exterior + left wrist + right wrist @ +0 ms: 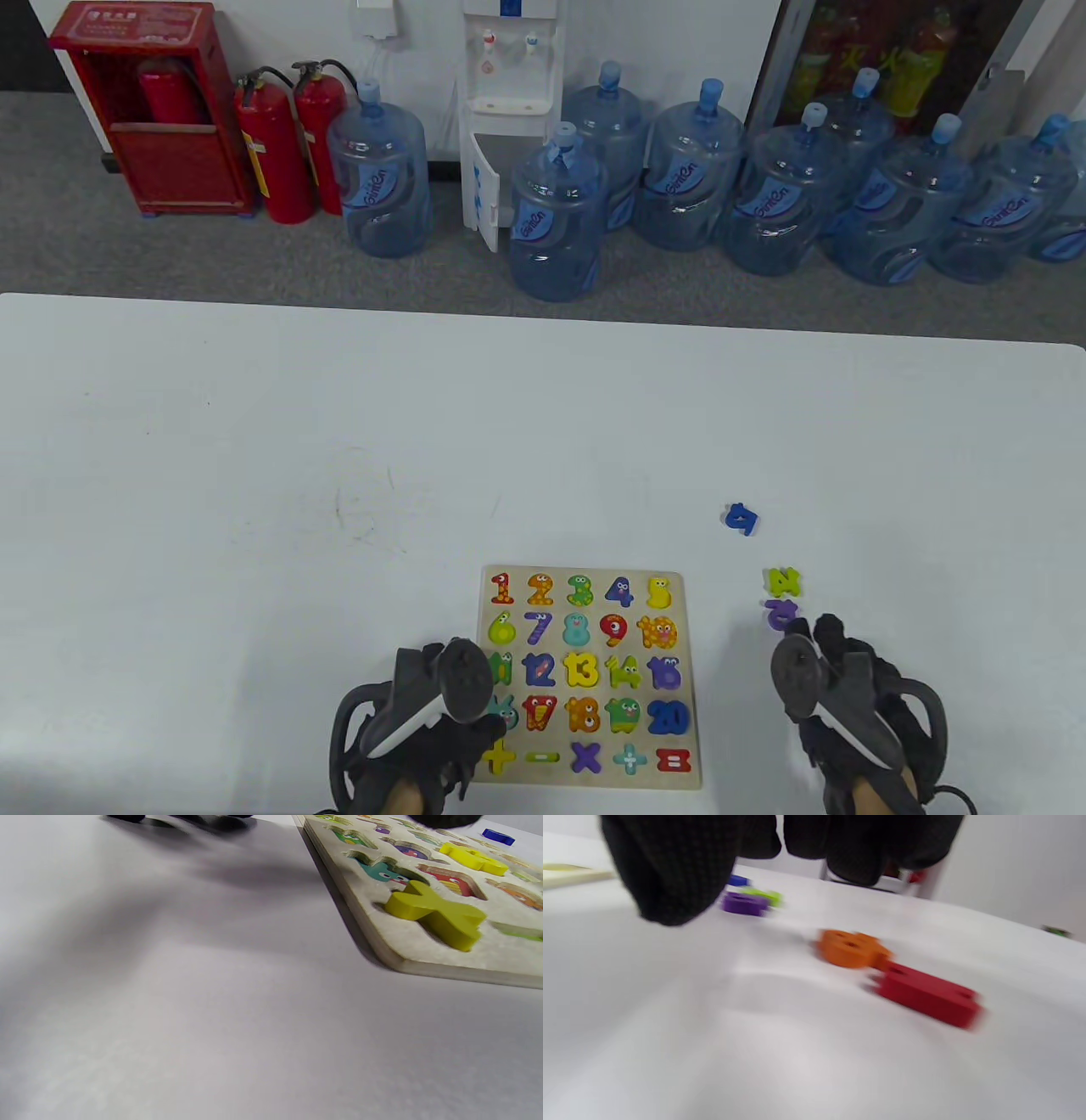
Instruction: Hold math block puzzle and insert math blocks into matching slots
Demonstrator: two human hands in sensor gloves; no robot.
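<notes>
Seemingly light and rigid, the purple wooden number block (781, 613) lies just beside the right hand (836, 688), best pinched by its edges; both grips are unclear. Left hand (433, 705) rests on the pale wooden puzzle board (687, 679).

Even, bright overhead light; table (254, 441) reads pale blue-white with no hard glare, and the table view is sharp, lines bowing slightly toward the edges. Left wrist view: soft broad shadows across the surface, puzzle board (407, 955) crisp near, blurring farther back. Right wrist view heavily motion-blurred; orange block (850, 948) and red block (929, 995) smeared, gloved fingers (670, 870) dark, out of focus.
</notes>
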